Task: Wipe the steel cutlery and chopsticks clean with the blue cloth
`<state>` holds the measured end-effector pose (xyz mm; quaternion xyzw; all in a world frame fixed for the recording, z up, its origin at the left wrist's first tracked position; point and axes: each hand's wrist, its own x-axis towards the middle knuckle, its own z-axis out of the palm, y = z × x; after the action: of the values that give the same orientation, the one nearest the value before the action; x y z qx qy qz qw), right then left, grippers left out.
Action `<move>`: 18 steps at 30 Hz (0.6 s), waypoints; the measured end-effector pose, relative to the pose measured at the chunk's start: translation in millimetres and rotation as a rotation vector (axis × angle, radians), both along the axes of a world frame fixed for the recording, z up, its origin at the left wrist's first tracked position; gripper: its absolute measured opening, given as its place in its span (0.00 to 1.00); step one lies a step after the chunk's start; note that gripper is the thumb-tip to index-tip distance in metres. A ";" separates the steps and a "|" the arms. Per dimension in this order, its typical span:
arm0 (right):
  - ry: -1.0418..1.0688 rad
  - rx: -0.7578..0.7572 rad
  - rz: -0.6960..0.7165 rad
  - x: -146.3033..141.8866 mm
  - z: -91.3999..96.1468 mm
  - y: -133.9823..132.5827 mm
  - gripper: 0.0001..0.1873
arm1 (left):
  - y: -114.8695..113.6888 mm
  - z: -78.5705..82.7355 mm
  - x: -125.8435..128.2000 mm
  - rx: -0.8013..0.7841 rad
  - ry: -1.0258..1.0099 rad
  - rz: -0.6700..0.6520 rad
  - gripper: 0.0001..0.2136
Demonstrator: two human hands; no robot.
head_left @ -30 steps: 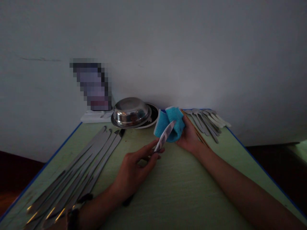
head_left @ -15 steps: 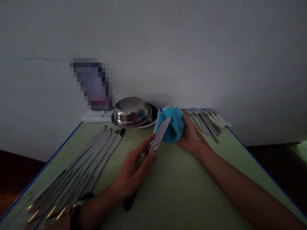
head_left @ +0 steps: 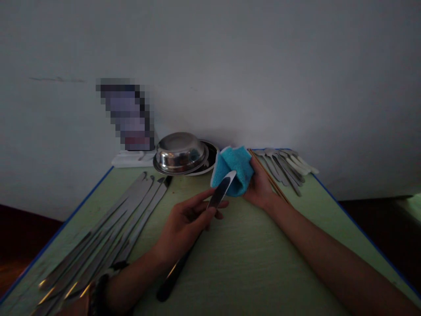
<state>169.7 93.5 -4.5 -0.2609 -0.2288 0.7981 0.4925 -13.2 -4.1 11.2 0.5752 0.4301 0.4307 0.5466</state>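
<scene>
A table knife (head_left: 221, 191) is pinched between the thumb and fingers of my left hand (head_left: 187, 224). Its blade points up and away, and its handle slants down toward me. Behind the blade tip is a blue cloth (head_left: 235, 169) with a pale edge, bunched in my right hand (head_left: 259, 186). The cloth hides most of the right fingers. Whether the blade touches the cloth, I cannot tell. Several more table knives (head_left: 108, 232) lie side by side on the table, left of my left forearm.
An upturned steel bowl (head_left: 180, 151) rests on a dark, pale-rimmed dish (head_left: 212, 160) near the wall. Chopsticks (head_left: 269, 177) and several spoons and forks (head_left: 286, 164) lie at the back right. A blurred-out upright device (head_left: 128, 116) stands on a white base (head_left: 131, 160). Blue edging borders the green table (head_left: 250, 259).
The knife has turned in my left hand, its blade now showing a darker, shinier face, and its handle has swung out to the left. The right hand and cloth have barely moved.
</scene>
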 end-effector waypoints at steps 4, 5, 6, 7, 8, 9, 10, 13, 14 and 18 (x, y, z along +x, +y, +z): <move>-0.015 0.012 0.021 -0.2 1.4 -0.9 0.27 | -1.4 -0.2 -0.3 0.055 0.108 0.000 0.22; -0.020 0.008 0.018 -0.1 1.3 -0.7 0.27 | -2.1 0.5 -0.1 0.076 0.144 0.005 0.21; -0.023 0.004 0.013 0.0 1.1 -0.5 0.27 | -2.7 1.5 0.2 0.093 0.170 0.009 0.21; -0.021 0.002 0.010 0.1 0.9 -0.2 0.27 | -3.2 2.4 0.6 0.104 0.188 0.012 0.20; -0.015 0.001 0.008 0.1 0.9 -0.1 0.27 | -3.5 3.4 1.1 0.110 0.197 0.015 0.20; -0.011 -0.002 0.008 0.0 1.1 0.0 0.27 | -3.7 4.2 1.5 0.113 0.202 0.018 0.19; -0.011 -0.007 0.006 0.0 1.5 -0.1 0.27 | -3.7 4.8 1.9 0.114 0.204 0.020 0.19; -0.027 -0.028 0.001 -0.5 3.9 -0.9 0.27 | -3.5 5.7 2.4 0.127 0.208 0.026 0.18; -0.031 -0.032 -0.002 -0.7 4.9 -1.3 0.27 | -3.4 5.8 2.5 0.131 0.210 0.027 0.17; -0.034 -0.020 -0.010 -1.4 7.0 -2.7 0.26 | -3.4 6.8 2.5 0.115 0.216 0.026 0.18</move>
<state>168.2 90.7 2.5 -0.2804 -0.2279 0.7935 0.4898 -10.6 -7.5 17.9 0.6429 0.4683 0.3972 0.4578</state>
